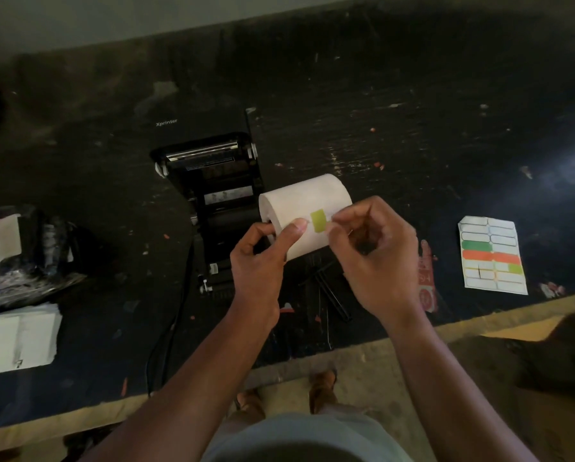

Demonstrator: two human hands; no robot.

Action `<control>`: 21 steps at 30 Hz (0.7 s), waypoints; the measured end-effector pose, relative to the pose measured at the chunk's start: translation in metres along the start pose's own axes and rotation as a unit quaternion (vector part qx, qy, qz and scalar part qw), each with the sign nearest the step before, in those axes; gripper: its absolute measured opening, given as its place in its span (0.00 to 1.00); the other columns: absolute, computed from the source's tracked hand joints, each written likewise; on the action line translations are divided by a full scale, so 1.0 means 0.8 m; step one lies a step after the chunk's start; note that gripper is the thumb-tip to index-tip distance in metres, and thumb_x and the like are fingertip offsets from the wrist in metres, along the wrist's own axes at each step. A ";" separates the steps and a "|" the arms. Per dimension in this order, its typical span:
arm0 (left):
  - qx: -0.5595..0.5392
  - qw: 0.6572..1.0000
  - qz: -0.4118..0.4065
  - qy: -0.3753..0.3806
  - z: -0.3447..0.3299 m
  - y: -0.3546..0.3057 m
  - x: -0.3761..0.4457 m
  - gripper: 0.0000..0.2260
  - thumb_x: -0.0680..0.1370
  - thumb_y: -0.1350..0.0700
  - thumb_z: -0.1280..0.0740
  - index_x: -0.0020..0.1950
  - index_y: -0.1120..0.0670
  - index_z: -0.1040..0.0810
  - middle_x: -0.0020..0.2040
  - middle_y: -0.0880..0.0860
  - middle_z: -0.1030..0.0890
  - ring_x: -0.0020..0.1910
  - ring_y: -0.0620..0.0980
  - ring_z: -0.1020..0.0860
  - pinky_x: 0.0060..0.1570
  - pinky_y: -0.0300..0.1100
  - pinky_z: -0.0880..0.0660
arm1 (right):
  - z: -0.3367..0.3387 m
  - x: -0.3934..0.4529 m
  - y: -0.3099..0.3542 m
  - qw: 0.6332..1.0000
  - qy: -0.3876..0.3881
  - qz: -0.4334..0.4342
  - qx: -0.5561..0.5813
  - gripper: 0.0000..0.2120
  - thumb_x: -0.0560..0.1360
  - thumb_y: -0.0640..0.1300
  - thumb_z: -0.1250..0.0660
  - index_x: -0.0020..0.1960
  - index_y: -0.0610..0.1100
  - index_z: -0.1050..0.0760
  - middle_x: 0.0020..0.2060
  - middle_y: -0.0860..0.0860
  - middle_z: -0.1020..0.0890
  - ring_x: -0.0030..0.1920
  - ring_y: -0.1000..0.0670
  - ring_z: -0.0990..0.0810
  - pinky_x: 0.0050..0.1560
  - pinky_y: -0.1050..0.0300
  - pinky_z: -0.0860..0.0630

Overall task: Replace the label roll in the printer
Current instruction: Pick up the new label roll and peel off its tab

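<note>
nearest the wearer, both hands are raised over the front of the black table (412, 111). the left hand (262, 261) cups the near end of the white label roll (307, 208), thumb pressed flat on its outer wrap. the right hand (376, 251) has thumb and forefinger pinched together at the edge of a small yellow-green tab (318, 221) that seals the loose end. the roll is held in the air, just in front of and to the right of the open printer (212, 181), not yet seated in it.

judgement: the roll looks light, firm across its width but soft at the wound edges; squeezing the face could loosen the layers. best held by the two flat ends or through the core. the tab appears thin and liable to tear.

beyond and to the right, a sheet of coloured labels (492, 258) lies flat.
</note>
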State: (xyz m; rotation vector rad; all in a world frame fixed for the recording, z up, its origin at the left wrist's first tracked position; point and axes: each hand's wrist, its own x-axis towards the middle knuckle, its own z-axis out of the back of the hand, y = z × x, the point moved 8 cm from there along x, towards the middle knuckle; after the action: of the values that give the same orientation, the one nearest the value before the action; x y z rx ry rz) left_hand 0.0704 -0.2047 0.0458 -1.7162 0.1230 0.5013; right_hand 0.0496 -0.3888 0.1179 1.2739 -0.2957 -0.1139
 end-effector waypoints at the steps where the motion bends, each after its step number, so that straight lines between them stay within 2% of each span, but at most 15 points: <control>1: 0.006 1.000 -0.012 0.000 0.001 -0.002 0.000 0.07 0.68 0.47 0.19 0.38 0.44 0.16 0.56 0.51 0.12 0.56 0.47 0.14 0.46 0.39 0.20 | -0.001 0.000 0.001 0.999 0.004 0.018 -0.051 0.06 0.78 0.37 0.25 0.53 0.40 0.20 0.42 0.55 0.16 0.40 0.55 0.17 0.40 0.69 0.22; 4: 0.005 0.999 -0.047 0.002 0.002 -0.008 0.001 0.11 0.64 0.44 0.18 0.40 0.45 0.15 0.57 0.52 0.12 0.57 0.49 0.13 0.48 0.41 0.18 | -0.006 0.001 0.006 0.995 0.014 0.049 -0.090 0.08 0.78 0.38 0.25 0.56 0.41 0.21 0.40 0.56 0.17 0.40 0.57 0.17 0.40 0.71 0.24; 9: 0.033 0.993 -0.114 -0.002 0.007 -0.023 0.002 0.13 0.64 0.43 0.19 0.43 0.44 0.17 0.66 0.58 0.18 0.63 0.56 0.16 0.51 0.43 0.17 | -0.008 0.007 0.015 0.991 0.031 0.095 -0.084 0.08 0.79 0.38 0.26 0.56 0.39 0.22 0.39 0.53 0.17 0.39 0.54 0.17 0.39 0.70 0.24; 13: 0.071 0.986 -0.148 -0.010 0.013 -0.033 0.000 0.24 0.64 0.42 0.19 0.51 0.56 0.19 0.69 0.52 0.22 0.67 0.55 0.19 0.56 0.54 0.15 | -0.008 0.009 0.022 0.987 0.037 0.123 -0.094 0.08 0.79 0.36 0.26 0.56 0.38 0.21 0.38 0.53 0.17 0.38 0.56 0.18 0.40 0.71 0.25; 17: 0.111 0.975 -0.192 -0.017 0.013 -0.047 -0.006 0.16 0.67 0.48 0.19 0.48 0.51 0.19 0.69 0.52 0.24 0.67 0.51 0.20 0.54 0.49 0.14 | -0.008 0.007 0.025 0.986 0.034 0.134 -0.094 0.06 0.79 0.35 0.25 0.54 0.38 0.20 0.38 0.53 0.17 0.37 0.56 0.18 0.40 0.70 0.25; 21: 0.112 0.974 -0.199 -0.016 0.014 -0.049 -0.006 0.15 0.68 0.52 0.19 0.48 0.53 0.19 0.69 0.53 0.25 0.67 0.50 0.20 0.53 0.46 0.15 | -0.006 0.004 0.029 0.983 0.018 0.145 -0.114 0.06 0.79 0.36 0.25 0.55 0.39 0.19 0.38 0.53 0.16 0.37 0.58 0.17 0.41 0.71 0.24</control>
State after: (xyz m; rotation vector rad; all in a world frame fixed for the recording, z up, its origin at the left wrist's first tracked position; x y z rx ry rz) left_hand 0.0766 -0.1867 0.0820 -1.4621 -0.1799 0.2070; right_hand 0.0518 -0.3780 0.1396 0.9931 -0.4217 0.1205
